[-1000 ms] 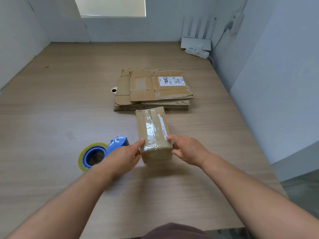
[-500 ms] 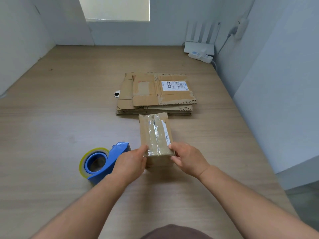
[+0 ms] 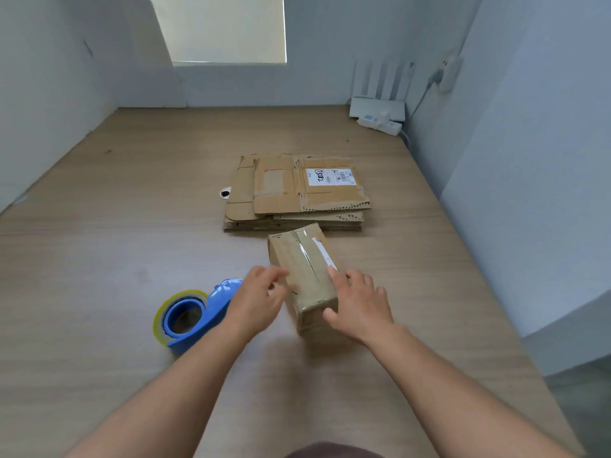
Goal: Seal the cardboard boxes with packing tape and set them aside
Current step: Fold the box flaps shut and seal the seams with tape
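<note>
A small brown cardboard box lies on the wooden table, with clear tape running along its top seam and over its near end. My left hand presses its fingertips against the box's left side. My right hand clasps the right side, with the thumb on the near end. A blue tape dispenser with a yellowish roll lies on the table just left of my left hand, and neither hand touches it.
A stack of flattened cardboard boxes lies right behind the small box, its top sheet carrying a white label. A small round object sits at the stack's left edge. A white router and power strip stand in the far right corner. Walls close in on the left and right.
The box has turned slightly, its near end swinging right. My right hand slid forward along its right side, and my left hand moved up along the left edge.
</note>
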A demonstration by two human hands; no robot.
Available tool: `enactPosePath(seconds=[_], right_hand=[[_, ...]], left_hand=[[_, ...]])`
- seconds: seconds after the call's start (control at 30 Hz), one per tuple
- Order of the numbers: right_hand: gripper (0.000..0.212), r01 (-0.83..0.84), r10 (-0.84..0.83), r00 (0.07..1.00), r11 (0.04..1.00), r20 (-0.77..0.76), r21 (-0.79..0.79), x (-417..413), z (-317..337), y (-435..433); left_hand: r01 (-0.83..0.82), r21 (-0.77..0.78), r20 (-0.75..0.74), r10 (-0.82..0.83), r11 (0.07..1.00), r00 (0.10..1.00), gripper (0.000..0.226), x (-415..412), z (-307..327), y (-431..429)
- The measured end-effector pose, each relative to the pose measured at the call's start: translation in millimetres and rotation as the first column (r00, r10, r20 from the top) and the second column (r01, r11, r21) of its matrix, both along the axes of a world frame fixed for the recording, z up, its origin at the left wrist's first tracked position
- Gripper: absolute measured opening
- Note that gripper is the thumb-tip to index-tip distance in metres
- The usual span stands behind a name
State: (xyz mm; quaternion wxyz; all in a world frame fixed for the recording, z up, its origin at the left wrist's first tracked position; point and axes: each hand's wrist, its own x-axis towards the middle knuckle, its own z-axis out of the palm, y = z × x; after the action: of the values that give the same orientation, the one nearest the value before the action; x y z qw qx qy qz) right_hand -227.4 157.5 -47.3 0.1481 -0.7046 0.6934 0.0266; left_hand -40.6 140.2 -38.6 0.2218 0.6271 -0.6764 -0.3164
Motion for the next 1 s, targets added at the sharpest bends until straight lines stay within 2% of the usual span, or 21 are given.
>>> enactPosePath(seconds=[0.1,0.23,0.33,0.43,0.5,0.63,0.77,0.83,0.87,0.93,1.0], right_hand=[[0.092,0.025,-0.026,0.999,0.999,0.033,0.048,-8,12,-1],[0.106,0.026,-0.025,0.999,0.998,-0.030,0.064,13,15,6],[0.106,0.061,-0.057,0.996,0.997,-0.066,0.054,20,10,11],[0.106,0.070,-0.063,0.993,0.996,-0.104,0.062,23,11,13],[0.105,0.073,-0.064,0.989,0.995,-0.132,0.066,27,12,13],[0.099,0.084,-0.072,0.992,0.991,-0.104,0.107,33,13,9],[0.081,0.055,-0.052,0.985,0.998,-0.167,0.016,11,10,7],[0.073,0.100,-0.102,0.978,0.995,-0.180,-0.022,-11,8,-1],[0.071,0.146,-0.151,0.975,0.988,-0.166,-0.041,-21,8,-6],[0.065,0.287,-0.291,0.955,0.956,-0.059,-0.064,-36,11,-15],[0.052,0.453,-0.447,0.881,0.892,0.154,-0.006,-39,13,-19]], left_hand=[[-0.099,-0.064,0.051,0.102,0.993,0.993,0.051,-1,8,-19],[0.049,0.022,0.266,-0.053,0.999,0.963,0.065,-11,9,-50],[0.178,0.098,0.407,-0.203,0.979,0.890,0.073,-23,1,-70],[0.253,0.156,0.463,-0.297,0.955,0.835,0.077,-33,-5,-77],[0.223,0.143,0.466,-0.265,0.964,0.844,0.083,-34,-3,-82],[0.131,0.130,0.601,-0.184,0.983,0.777,0.098,-33,11,-86],[-0.028,0.269,0.447,-0.099,0.963,0.889,0.080,-31,14,-73],[-0.069,0.308,0.342,-0.043,0.949,0.939,0.073,-30,10,-64],[-0.092,0.344,0.243,0.006,0.934,0.970,0.072,-31,6,-57],[-0.126,0.438,0.066,0.108,0.890,0.992,0.085,-34,2,-46],[-0.132,0.389,0.099,0.102,0.912,0.990,0.107,-32,-1,-43]])
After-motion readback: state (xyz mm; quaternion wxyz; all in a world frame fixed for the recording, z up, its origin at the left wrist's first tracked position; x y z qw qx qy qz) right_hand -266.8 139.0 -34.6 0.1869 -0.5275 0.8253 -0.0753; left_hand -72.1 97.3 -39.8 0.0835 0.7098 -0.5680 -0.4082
